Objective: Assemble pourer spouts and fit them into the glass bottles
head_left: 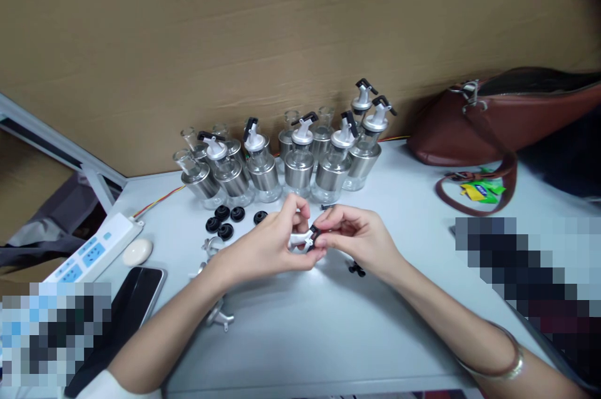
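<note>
My left hand and my right hand meet over the middle of the pale table. Together they pinch a small silver pourer spout with a black part; the left fingers curl round the silver body, the right fingertips press on the black piece. Behind my hands stands a cluster of glass and steel dispenser bottles, some with spouts fitted and some bare. Black rubber stoppers lie to the left of my hands. A small black part lies under my right wrist.
A white power strip, a white oval object and a dark phone lie at the left. Loose silver spouts rest near my left forearm. A brown leather bag sits at the back right. A cardboard wall rises behind.
</note>
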Available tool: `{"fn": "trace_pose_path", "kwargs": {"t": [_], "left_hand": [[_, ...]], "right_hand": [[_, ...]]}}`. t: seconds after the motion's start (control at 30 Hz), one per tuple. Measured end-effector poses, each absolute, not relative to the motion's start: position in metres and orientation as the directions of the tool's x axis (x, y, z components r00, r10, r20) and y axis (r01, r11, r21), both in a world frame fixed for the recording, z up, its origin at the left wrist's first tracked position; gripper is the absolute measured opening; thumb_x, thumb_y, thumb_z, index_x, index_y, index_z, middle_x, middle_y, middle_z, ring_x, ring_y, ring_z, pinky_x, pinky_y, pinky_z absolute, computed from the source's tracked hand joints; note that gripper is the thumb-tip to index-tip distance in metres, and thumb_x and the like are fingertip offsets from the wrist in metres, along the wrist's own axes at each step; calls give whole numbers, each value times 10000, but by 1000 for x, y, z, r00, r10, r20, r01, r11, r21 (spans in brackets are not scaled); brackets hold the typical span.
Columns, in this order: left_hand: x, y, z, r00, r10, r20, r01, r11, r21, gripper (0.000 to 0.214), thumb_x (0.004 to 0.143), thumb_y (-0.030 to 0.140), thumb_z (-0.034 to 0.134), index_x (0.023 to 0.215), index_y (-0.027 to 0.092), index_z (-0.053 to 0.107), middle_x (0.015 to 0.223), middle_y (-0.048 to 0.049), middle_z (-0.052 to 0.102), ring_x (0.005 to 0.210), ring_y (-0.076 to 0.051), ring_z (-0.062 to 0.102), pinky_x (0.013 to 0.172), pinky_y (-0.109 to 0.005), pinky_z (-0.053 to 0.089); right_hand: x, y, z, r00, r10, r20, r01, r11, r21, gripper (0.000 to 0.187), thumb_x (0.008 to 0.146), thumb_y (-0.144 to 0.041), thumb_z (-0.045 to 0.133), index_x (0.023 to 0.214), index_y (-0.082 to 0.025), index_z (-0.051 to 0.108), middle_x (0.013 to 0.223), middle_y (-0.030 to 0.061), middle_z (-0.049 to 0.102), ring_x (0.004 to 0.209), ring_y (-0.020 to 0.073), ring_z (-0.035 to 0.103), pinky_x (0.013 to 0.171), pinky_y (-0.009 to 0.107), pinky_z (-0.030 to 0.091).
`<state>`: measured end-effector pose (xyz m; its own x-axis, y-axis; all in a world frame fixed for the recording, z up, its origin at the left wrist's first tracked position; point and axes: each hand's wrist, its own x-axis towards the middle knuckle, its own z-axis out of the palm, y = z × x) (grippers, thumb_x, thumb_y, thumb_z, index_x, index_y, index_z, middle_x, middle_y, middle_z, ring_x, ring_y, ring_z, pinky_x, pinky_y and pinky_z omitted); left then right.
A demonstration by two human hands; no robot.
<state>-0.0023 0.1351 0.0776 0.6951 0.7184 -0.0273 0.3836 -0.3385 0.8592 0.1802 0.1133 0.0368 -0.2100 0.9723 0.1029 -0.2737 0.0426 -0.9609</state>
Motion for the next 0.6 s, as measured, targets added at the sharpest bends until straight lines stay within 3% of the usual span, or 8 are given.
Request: {"fn": "trace_pose_path", "kwargs": {"t": [0.27, 0.47, 0.6], "left_hand": [[-3, 135, 82, 705, 708, -40, 373, -322, 870, 369, 784, 226, 639, 901, 251, 290, 829, 44, 381, 688, -117, 388, 609, -244, 345], [-4, 134, 87, 704, 705, -84, 351, -243, 904, 411, 773, 256, 678, 914, 255, 292, 838, 48, 409, 697, -120, 434, 628, -251, 355], [-5, 134, 84, 718, 687, -112, 342, -208, 917, 459, 755, 299, 725, 927, 253, 302, 864, 37, 437, 730, -130, 454, 661, -264, 363]], "right_hand": [[181, 114, 34, -204, 972, 114, -270, 56, -961, 240, 613, -280, 882, 617, -198, 656, 688, -1, 722, 561, 140, 697, 547, 259, 613], [184, 113, 41, -283, 952, 113, -235, 46, -971, 170, 682, -226, 843, 830, -211, 762, 676, 0, 739, 565, 126, 692, 572, 236, 597], [186, 113, 42, -315, 941, 124, -233, 50, -971, 146, 673, -265, 849, 781, -200, 776, 660, 4, 732, 539, 122, 673, 554, 243, 593]]}}
